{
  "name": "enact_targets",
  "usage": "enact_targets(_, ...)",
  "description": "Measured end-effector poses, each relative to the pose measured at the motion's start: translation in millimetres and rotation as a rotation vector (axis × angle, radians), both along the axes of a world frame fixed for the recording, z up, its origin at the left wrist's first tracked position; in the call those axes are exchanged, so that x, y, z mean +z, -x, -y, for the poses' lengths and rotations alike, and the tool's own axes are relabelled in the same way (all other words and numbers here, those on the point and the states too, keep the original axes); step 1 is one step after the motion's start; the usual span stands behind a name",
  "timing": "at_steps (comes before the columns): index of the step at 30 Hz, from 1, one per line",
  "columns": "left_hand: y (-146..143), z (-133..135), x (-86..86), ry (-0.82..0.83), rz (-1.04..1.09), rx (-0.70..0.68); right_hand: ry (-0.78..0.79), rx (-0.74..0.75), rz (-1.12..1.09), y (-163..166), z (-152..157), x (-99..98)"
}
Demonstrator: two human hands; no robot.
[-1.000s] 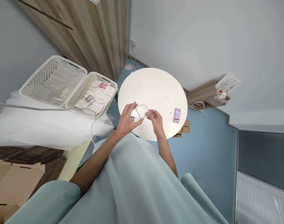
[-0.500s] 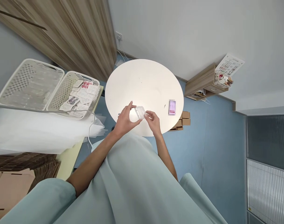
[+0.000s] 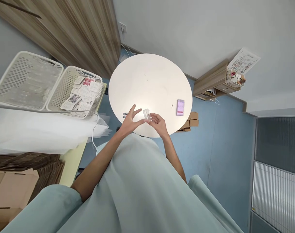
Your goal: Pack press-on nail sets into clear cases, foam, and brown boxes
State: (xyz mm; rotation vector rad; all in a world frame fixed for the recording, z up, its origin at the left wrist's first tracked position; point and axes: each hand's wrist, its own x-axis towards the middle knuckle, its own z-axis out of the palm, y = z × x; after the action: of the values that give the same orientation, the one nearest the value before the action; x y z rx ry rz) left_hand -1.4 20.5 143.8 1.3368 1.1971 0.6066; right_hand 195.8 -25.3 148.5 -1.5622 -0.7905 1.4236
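A small clear plastic box [image 3: 146, 114] is tilted up over the near part of the round white table [image 3: 149, 74]. My right hand [image 3: 159, 124] grips its right side between thumb and fingers. My left hand [image 3: 129, 124] is beside it with the fingers spread. Its thumb tip reaches the lower edge of the box; whether it presses on it I cannot tell. Several small dark round pieces [image 3: 124, 115] lie on the table just left of my left hand. What the box contains, if anything, is too small to make out.
At left, a white basket [image 3: 18, 106] holds clear plastic packs, and another basket [image 3: 51, 100] holds printed cards. White plastic sheets [image 3: 40, 132] and flattened cardboard [image 3: 14, 191] lie below them. A blurred pinkish rectangle [image 3: 180, 107] lies on the table's right side. Brown boxes [image 3: 194, 119] stand beyond.
The box has turned to a steeper, narrower angle. My left index finger has come away from its upper edge. The small dark pieces have come into clearer view beside my left hand.
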Motion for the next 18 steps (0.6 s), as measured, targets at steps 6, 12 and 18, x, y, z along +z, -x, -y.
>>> enact_targets(6,6.3,-7.3,-5.5,0.353,0.189,0.068,-0.004,0.077,-0.088,5.1,4.1,4.0)
enact_targets(12,7.9,-8.8,11.7,0.423,0.24,0.093,0.005,0.09,-0.12,11.1,4.0,9.1)
enact_targets(18,10.7,-12.4,13.8,0.468,0.247,0.104,0.038,0.108,-0.105,12.8,4.0,9.3)
